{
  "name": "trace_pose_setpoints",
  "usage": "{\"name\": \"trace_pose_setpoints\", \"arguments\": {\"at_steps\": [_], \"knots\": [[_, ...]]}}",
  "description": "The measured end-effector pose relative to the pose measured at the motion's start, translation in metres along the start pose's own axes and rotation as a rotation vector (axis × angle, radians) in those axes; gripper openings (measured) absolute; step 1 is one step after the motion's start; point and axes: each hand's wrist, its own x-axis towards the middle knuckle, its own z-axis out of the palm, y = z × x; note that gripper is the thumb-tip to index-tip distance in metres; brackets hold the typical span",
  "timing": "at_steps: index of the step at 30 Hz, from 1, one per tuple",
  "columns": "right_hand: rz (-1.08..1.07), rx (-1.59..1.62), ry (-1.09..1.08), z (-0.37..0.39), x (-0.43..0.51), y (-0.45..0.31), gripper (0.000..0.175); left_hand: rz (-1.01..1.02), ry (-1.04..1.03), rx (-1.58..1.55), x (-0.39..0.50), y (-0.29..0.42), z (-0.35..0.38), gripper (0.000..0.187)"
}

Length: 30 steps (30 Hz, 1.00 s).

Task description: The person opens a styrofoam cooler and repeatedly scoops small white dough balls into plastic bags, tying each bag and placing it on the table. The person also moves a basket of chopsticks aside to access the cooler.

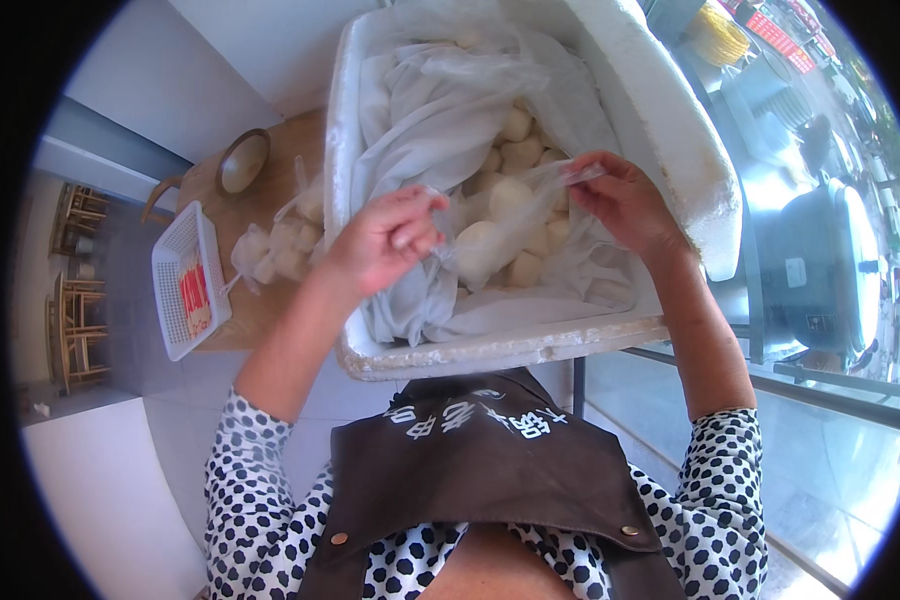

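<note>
A clear plastic bag (536, 196) is stretched between my two hands over an open foam box (345, 150). My left hand (391, 236) pinches one side of the bag with its fingers curled. My right hand (621, 199) grips the opposite edge between thumb and fingertips. Pale steamed buns (522, 154) lie piled in the box, under and around the bag. Whether the buns seen through the film are inside the bag or behind it, I cannot tell. White cloth (435, 112) lines the box, folded back, with clear plastic sheeting above it.
On the wooden table (262, 307) to the left are bagged buns (281, 251), a white plastic basket (159, 281) of red-and-white packets and a round bowl (243, 166). A large lidded appliance (817, 262) stands right, near stacked containers (784, 101). A metal-framed glass edge runs below it.
</note>
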Motion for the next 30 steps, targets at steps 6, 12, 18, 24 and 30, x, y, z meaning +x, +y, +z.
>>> {"name": "trace_pose_setpoints", "arguments": {"at_steps": [6,12,18,24,30], "knots": [[-0.025,0.423,-0.044,0.009,0.005,-0.002,0.017,0.087,0.061,-0.042,-0.01,-0.005,0.021,0.039],[-0.001,0.521,-0.116,0.014,0.01,-0.002,0.014,0.09,0.007,0.113,-0.012,-0.004,0.026,0.025],[-0.057,-0.045,-0.055,0.044,0.012,-0.008,0.006,0.21,0.107,0.407,-0.006,-0.001,0.038,0.026],[-0.067,-0.668,0.14,0.018,0.018,-0.002,0.012,0.245,0.171,0.387,-0.007,0.01,0.039,0.038],[-0.196,-1.516,0.182,-0.003,0.007,0.007,0.015,0.327,0.225,0.499,-0.014,-0.002,0.031,0.046]]}}
